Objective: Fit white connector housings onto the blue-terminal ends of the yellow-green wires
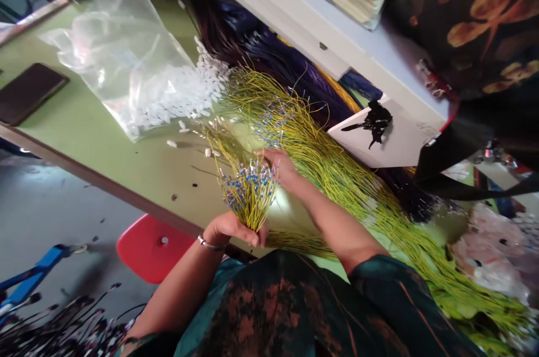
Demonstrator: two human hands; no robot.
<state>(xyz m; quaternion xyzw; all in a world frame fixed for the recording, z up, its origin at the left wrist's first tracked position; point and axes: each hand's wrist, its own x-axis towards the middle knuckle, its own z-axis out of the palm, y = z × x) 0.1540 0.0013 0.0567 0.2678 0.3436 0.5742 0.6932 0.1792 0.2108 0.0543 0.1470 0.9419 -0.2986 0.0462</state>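
My left hand (pixel 240 229) is closed round a bundle of yellow-green wires (pixel 252 200). Their upper ends fan out and carry small blue and silver tips. Just behind those tips is my right hand (pixel 284 169), one finger stretched to the left; its other fingers are mostly hidden by the bundle. Blurred yellow wires (pixel 225 141) lie to the left of that finger, and I cannot make out whether the hand holds them. A long heap of yellow-green wires (pixel 332 177) runs along the table beside my right arm.
A clear plastic bag (pixel 122 54) spills small white connectors (pixel 168 100) over the green table (pixel 147 163). A phone (pixel 31 93) lies at the left. Dark wires (pixel 252 37) sit under the white shelf (pixel 295 9). A red stool (pixel 147 250) stands below the table edge.
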